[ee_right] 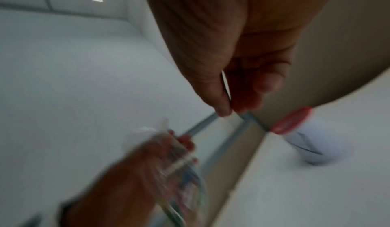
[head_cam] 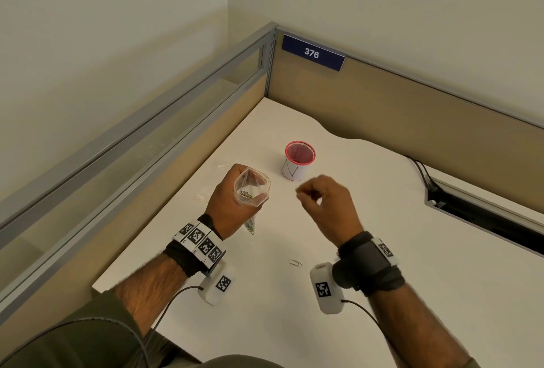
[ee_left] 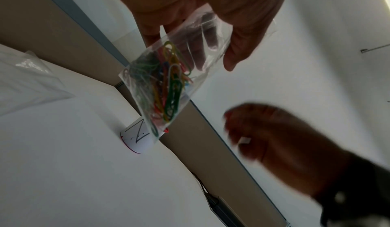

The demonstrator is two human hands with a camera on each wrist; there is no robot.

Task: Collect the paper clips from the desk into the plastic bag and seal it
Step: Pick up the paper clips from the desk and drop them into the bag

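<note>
My right hand (ee_right: 238, 73) had thumb and fingertip pinched together, anything between them lost to blur; below-left my left hand (ee_right: 135, 169) gripped the plastic bag (ee_right: 181, 172), red-rimmed cup (ee_right: 304, 140) off right.

A small cup (head_cam: 298, 161) with a red rim stands upright on the white desk (head_cam: 382, 250), its white paper label marked with a hand-drawn letter N. A crumpled piece of clear plastic (ee_left: 27, 78) lies on the desk to the left of the cup. Tan partition panels (head_cam: 412, 108) with grey metal frames enclose the desk on two sides. A blue sign (head_cam: 312, 52) with the number 376 is fixed at the top of the far panel. A black cable (head_cam: 421, 170) runs into a dark slot (head_cam: 485, 220) on the right.
</note>
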